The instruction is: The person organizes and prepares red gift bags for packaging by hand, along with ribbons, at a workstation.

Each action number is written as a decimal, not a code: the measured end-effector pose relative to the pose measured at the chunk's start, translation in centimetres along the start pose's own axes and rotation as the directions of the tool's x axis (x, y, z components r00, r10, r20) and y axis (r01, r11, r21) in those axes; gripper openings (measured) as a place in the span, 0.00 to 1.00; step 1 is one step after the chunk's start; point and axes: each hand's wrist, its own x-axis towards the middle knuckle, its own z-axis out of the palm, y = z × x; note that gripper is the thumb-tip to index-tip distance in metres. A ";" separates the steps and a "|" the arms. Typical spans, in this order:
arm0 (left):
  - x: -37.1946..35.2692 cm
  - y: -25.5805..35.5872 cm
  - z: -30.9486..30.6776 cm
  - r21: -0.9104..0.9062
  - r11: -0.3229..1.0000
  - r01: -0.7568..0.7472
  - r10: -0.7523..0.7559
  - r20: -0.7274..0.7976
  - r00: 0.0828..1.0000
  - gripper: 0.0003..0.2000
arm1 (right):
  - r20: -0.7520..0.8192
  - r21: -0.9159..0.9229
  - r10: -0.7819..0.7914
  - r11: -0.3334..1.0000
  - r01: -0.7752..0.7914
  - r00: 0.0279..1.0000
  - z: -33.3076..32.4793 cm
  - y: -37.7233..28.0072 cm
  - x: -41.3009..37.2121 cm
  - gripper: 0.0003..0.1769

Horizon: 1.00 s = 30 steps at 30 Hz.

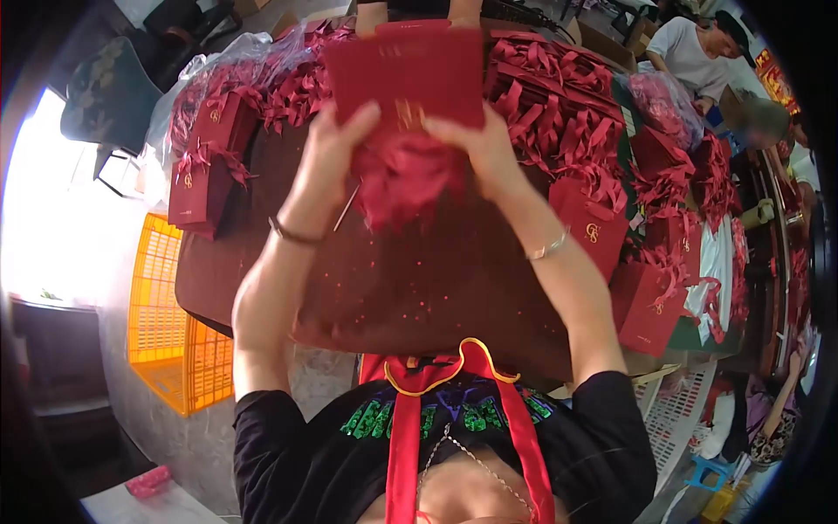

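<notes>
Both of my hands grip a bundle of dark red paper gift bags [406, 74] above the table, one hand at each side. My left hand [336, 144] has its thumb on the front face, and my right hand [480, 148] does likewise near the gold print. Red ribbons [410, 183] hang blurred below the bundle. A thin pale rod [346, 208] juts out beneath my left hand; its kind cannot be made out. More red gift bags with ribbon handles lie to the left [205, 188] and the right [589, 229].
The brown tabletop [393, 288] carries small red specks. Ribbon-handled bags pile up along its far edge. An orange plastic crate [161, 306] stands on the floor at left. Another person [694, 57] sits at upper right, and someone's forearms show beyond the bundle.
</notes>
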 end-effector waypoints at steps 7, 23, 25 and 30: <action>14.8 9.2 -0.6 0.204 0.979 -0.022 0.014 0.041 0.999 0.15 | -0.035 -0.116 0.045 0.992 -0.049 0.998 2.1 -7.3 13.8 0.18; 26.4 6.4 -2.9 0.099 0.955 0.281 -0.295 0.201 0.934 0.13 | -0.045 -0.316 0.279 0.907 -0.279 0.959 -1.6 -6.3 23.2 0.43; 27.1 7.8 -3.1 0.144 0.971 0.192 -0.219 0.204 0.954 0.14 | -0.105 -0.456 0.262 0.844 -0.281 0.959 -0.5 -9.5 21.6 0.41; 24.1 8.9 -4.4 -0.064 0.977 -0.203 0.206 0.522 0.828 0.15 | 0.345 -0.249 -0.444 0.806 0.537 0.827 -0.4 -12.1 20.7 0.27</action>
